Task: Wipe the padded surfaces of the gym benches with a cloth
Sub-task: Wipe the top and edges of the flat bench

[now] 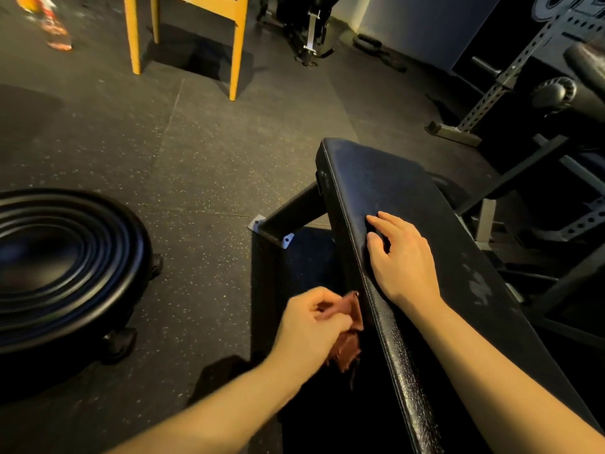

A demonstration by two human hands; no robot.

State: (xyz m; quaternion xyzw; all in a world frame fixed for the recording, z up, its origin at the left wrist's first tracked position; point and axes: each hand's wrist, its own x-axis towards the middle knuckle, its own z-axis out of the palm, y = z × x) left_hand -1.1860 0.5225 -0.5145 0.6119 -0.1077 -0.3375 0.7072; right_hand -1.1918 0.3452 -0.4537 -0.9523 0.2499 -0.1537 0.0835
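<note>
Gripping a brown cloth (347,339) with the left hand (312,321) just left of the bench (409,198) edge; resting the right hand (401,262) on top, fingers (381,221) relaxed, holding nothing.

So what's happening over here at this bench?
A person is wiping down a gym bench. The left hand grips a reddish-brown cloth low beside the bench's side edge, not on its top. The right hand rests on the top, fingers loose. Pale marks show on the padding just past that hand.
</note>
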